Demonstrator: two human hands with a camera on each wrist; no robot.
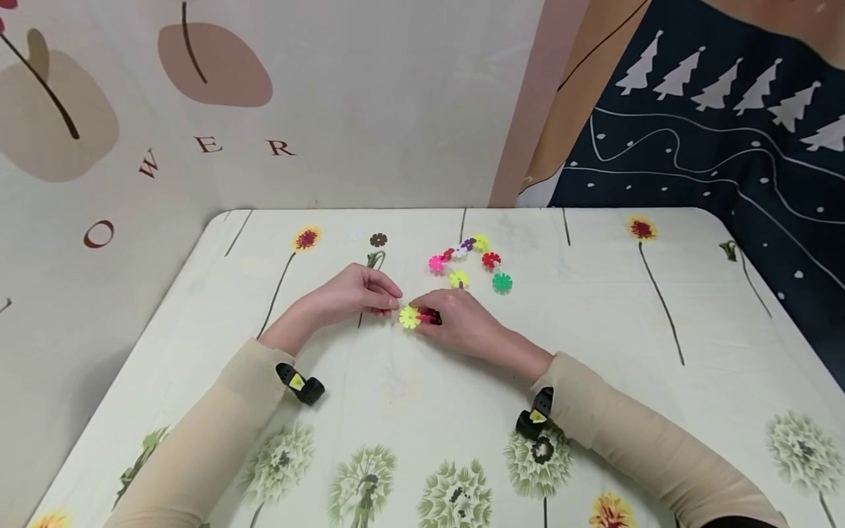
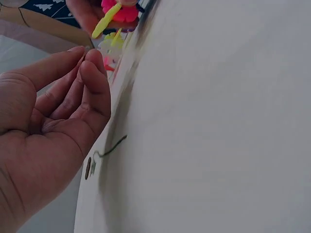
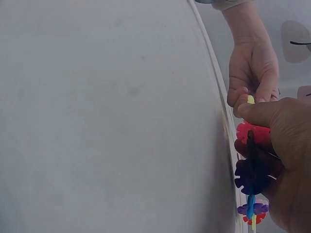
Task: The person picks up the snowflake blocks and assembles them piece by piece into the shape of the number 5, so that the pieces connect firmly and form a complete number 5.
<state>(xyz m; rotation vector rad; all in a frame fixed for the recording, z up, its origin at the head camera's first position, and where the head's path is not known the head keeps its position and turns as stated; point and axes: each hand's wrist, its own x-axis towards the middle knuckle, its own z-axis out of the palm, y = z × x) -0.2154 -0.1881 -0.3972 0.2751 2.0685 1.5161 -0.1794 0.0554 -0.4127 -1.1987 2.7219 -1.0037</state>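
My right hand (image 1: 462, 320) grips a chain of notched plastic snowflake discs. A yellow disc (image 1: 409, 317) sticks out at its fingertips, with a pink disc (image 3: 250, 132) and a dark blue disc (image 3: 252, 175) behind it, partly hidden by the fingers. Close on the left, my left hand (image 1: 359, 291) pinches a thin, pale piece (image 2: 84, 55) between thumb and fingertips; most of it is covered, and I cannot tell its kind. The two hands' fingertips are near each other above the table.
Beyond the right hand lies a curved row of coloured discs, from a pink disc (image 1: 437, 264) round to a green disc (image 1: 502, 283). A brown disc (image 1: 378, 240) and a white disc (image 1: 357, 235) lie past the left hand. A flower-printed cloth (image 1: 594, 315) covers the table.
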